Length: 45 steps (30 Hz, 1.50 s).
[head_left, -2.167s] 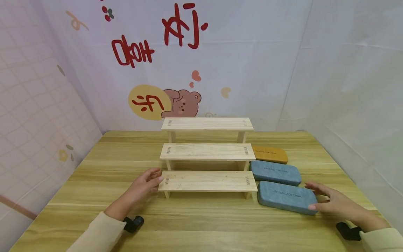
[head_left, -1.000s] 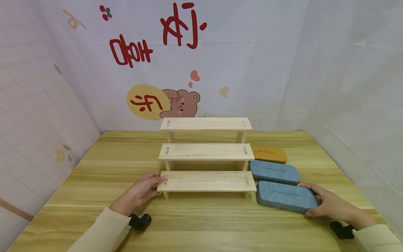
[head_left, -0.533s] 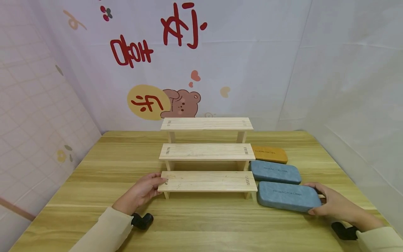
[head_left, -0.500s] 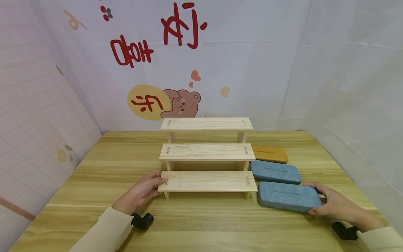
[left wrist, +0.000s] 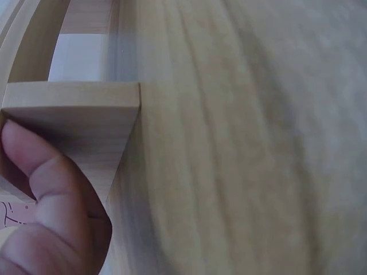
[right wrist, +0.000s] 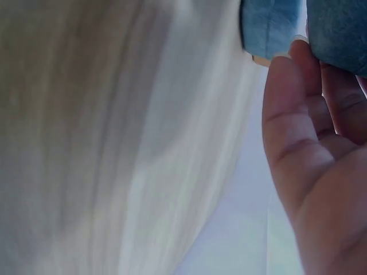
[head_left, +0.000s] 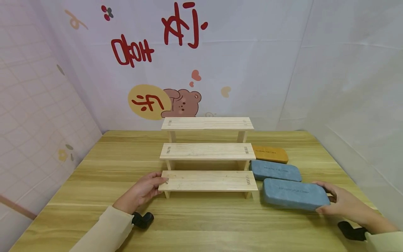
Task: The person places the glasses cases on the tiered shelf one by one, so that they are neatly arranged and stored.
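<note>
A three-tier wooden display stand (head_left: 207, 181) sits mid-table. My left hand (head_left: 143, 191) holds the left end of its lowest shelf, thumb on top; in the left wrist view the thumb (left wrist: 54, 183) lies against the board. On the right, my right hand (head_left: 349, 206) grips the right end of the nearest blue glasses case (head_left: 294, 194), which looks raised slightly, with a shadow beneath. Behind it lie a second blue glasses case (head_left: 276, 170) and a mustard one (head_left: 270, 154), the latter partly hidden by the stand. The right wrist view shows only the held case's end (right wrist: 341, 34).
The wood-grain table (head_left: 201, 224) reaches back to a white printed cloth (head_left: 252, 63) with red characters and a bear. More cloth hangs at the left and right sides. Each wrist wears a black camera mount (head_left: 143, 220).
My right hand has closed on the nearest blue case, shifted it right and raised it a little. My left hand has moved from beside the lowest shelf to holding its end.
</note>
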Tool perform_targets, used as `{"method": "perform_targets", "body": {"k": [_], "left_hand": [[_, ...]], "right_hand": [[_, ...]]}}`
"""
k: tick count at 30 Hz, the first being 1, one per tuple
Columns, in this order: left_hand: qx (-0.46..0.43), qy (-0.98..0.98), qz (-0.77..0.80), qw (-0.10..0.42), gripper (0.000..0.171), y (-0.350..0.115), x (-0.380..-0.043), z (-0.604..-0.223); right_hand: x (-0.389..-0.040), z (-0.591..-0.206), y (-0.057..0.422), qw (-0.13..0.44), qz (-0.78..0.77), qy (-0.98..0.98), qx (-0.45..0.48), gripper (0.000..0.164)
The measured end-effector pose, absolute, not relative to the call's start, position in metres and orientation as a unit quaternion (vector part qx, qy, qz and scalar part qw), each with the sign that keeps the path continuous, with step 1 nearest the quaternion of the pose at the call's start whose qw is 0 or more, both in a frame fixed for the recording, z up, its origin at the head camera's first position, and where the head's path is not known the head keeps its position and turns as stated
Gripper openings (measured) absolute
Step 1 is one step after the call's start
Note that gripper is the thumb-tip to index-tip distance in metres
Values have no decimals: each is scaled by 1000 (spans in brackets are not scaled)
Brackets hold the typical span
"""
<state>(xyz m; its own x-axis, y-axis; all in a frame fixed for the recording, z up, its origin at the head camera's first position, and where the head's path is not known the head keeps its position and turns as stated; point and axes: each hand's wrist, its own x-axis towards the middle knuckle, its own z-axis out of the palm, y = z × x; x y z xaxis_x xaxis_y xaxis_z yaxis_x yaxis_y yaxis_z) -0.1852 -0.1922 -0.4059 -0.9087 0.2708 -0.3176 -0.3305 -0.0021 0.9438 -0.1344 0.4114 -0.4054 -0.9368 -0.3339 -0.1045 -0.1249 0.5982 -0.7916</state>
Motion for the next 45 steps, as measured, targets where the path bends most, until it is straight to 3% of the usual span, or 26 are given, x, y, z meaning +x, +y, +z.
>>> {"method": "perform_targets", "body": {"k": [7,18,45], "left_hand": [[-17,665,716,214,49,-192,-187,-407],[-18,668,712,214,54,-192,-185,-407],[-21,674,710,205,52,-191,-184,-407]], "right_hand": [[-132,-396,418,127,-465,868,-118,69],[-140,-376,412,41,-421,894,-144,74],[-189,-309,335,-4,-408,899,-163,71]]}}
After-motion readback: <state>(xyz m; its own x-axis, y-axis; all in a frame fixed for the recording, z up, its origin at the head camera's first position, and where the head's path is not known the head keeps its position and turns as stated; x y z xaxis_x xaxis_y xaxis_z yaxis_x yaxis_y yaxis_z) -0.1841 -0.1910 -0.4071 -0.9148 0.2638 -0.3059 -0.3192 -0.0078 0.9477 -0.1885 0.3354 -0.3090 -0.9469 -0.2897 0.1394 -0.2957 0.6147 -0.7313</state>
